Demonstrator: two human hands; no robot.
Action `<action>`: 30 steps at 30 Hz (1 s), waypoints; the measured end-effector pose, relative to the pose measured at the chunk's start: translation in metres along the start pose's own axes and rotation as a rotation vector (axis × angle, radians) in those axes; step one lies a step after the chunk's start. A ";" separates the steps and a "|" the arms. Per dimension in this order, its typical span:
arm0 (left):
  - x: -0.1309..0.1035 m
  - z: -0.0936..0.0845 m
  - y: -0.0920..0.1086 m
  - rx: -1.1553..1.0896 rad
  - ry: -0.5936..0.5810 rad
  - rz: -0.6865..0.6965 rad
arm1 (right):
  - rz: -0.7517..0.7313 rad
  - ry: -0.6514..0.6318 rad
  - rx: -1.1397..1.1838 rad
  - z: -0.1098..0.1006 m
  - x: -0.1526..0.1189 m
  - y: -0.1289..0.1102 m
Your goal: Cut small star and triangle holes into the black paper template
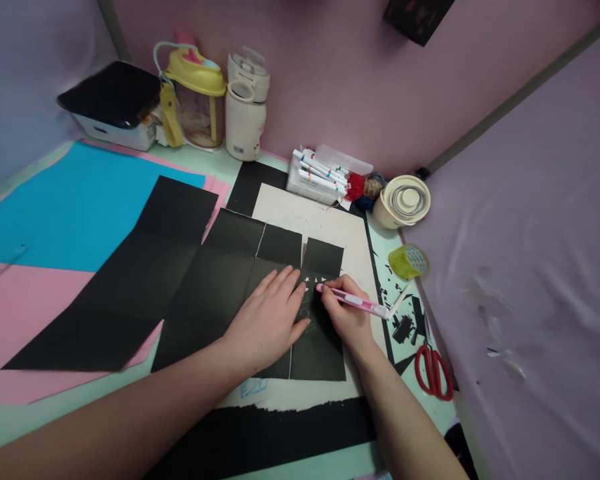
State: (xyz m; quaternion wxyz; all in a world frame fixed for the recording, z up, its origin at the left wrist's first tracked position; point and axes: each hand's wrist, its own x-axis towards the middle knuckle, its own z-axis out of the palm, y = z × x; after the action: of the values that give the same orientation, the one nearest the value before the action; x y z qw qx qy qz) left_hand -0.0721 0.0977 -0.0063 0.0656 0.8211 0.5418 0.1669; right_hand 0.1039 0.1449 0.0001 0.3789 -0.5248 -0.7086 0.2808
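My left hand (pixel 267 320) lies flat on a black card sheet (pixel 317 360), its fingers stretched out beside small pale star and triangle shapes in the sheet. My right hand (pixel 347 317) grips a slim pink-and-white pen-style craft knife (pixel 354 301) close to its front end. A thin white piece sticks up at an angle from the knife's rear end. The tip is too small to make out, but it is over the sheet by the little shapes. Creases and slits divide the sheet into panels. Underneath is a whitish board (pixel 325 223).
Red-handled scissors (pixel 434 373) and black paper scraps (pixel 404 329) lie at the right, near a yellow-green tape roll (pixel 409 261) and a cream pot (pixel 403 202). Markers (pixel 323 173), a white bottle (pixel 247 113) and a yellow-lidded jug (pixel 197 100) line the back. Blue paper (pixel 95 207) spreads left.
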 end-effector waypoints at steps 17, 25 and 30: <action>0.001 0.002 0.002 -0.008 0.017 -0.010 | -0.086 -0.020 -0.212 0.005 -0.005 -0.003; 0.000 0.002 0.002 -0.010 0.017 -0.015 | -0.089 -0.026 -0.194 0.005 -0.004 -0.008; -0.001 0.003 0.002 -0.014 0.025 -0.019 | -0.073 -0.039 -0.201 0.005 -0.005 -0.007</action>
State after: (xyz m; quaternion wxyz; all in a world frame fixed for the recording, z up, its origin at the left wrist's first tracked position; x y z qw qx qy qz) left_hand -0.0700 0.0966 -0.0088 0.0661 0.8133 0.5493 0.1800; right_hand 0.0972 0.1380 0.0015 0.3206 -0.5284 -0.7590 0.2045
